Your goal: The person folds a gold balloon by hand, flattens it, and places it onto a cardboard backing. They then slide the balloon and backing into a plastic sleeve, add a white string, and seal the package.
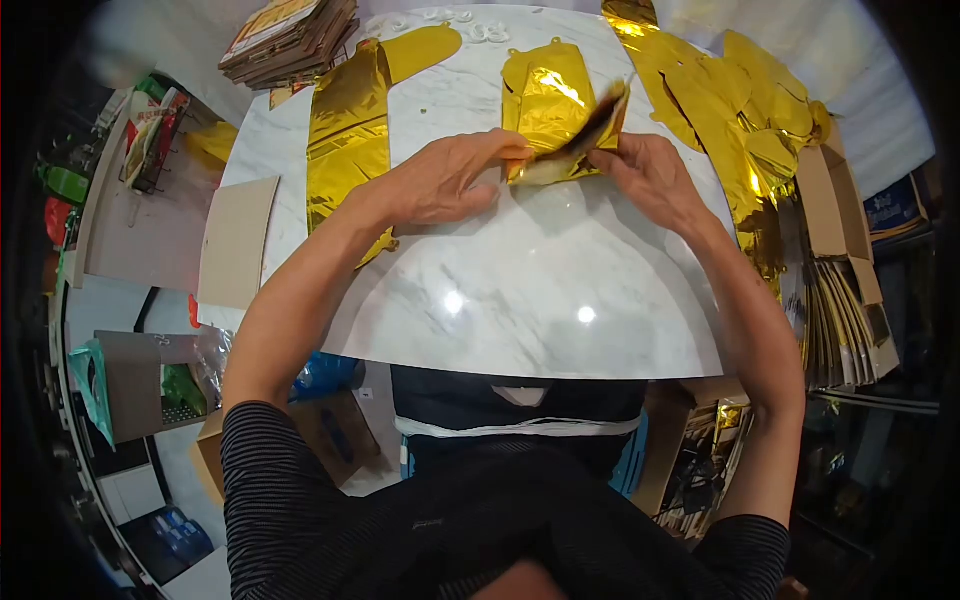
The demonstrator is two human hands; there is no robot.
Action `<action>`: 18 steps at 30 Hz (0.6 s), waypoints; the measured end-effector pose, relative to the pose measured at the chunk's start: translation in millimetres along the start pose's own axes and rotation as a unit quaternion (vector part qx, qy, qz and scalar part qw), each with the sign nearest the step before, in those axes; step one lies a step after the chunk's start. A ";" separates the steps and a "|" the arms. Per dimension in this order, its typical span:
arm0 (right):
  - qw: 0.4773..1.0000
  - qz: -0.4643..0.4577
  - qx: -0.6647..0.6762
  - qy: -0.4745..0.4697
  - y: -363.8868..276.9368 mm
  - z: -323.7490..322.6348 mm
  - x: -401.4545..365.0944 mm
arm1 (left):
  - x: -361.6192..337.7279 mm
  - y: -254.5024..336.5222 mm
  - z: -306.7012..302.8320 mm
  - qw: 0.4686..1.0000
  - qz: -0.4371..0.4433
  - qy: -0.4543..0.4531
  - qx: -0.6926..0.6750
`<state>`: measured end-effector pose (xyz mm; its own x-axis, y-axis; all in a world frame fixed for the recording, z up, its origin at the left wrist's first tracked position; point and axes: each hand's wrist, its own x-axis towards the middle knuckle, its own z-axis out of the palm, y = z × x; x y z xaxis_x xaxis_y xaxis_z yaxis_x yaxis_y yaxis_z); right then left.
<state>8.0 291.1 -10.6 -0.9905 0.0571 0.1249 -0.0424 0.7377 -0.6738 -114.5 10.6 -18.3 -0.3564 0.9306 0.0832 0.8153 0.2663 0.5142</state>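
Note:
My left hand (450,180) and my right hand (648,172) both grip a gold foil balloon (570,150) that is folded over, its flap lifted above the white marble table (520,290). Under and behind it lies a flat stack of gold foil balloons (548,90). My left fingers pinch the fold's near left corner. My right fingers hold the right end of the fold.
A long strip of gold foil pieces (348,130) lies left of my hands, and a heap of gold foil (730,110) spreads at the right. A pile of printed cards (290,40) sits at the far left, brown cardboard (238,240) at the left edge, open boxes (835,200) at right.

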 end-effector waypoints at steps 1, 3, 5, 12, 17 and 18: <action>0.999 0.021 0.020 -0.020 2.5 -1.9 5.0 | 1.6 -0.8 -0.5 1.000 -0.004 -0.003 -0.014; 0.996 0.066 0.033 -0.044 6.0 -5.3 14.4 | 0.5 10.9 -0.4 0.998 -0.041 0.019 -0.036; 0.995 0.077 0.031 -0.048 6.7 -9.3 21.3 | 3.0 14.3 2.1 0.995 -0.078 0.038 -0.058; 0.989 0.107 0.092 -0.053 20.0 -7.0 34.7 | 16.7 5.2 19.2 0.952 -0.177 0.154 -0.194; 0.985 0.108 0.110 -0.071 25.7 -7.2 37.9 | 21.1 0.8 30.0 0.940 -0.181 0.205 -0.206; 0.984 0.105 0.128 -0.073 25.6 -6.5 38.2 | 21.6 2.2 31.6 0.940 -0.189 0.213 -0.190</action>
<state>-30.0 316.5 -18.3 -0.9884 0.0799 -0.1295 0.1521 0.5259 -0.8369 -106.0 39.2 -42.3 -0.8039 0.5812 0.1264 0.4009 0.3725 0.8370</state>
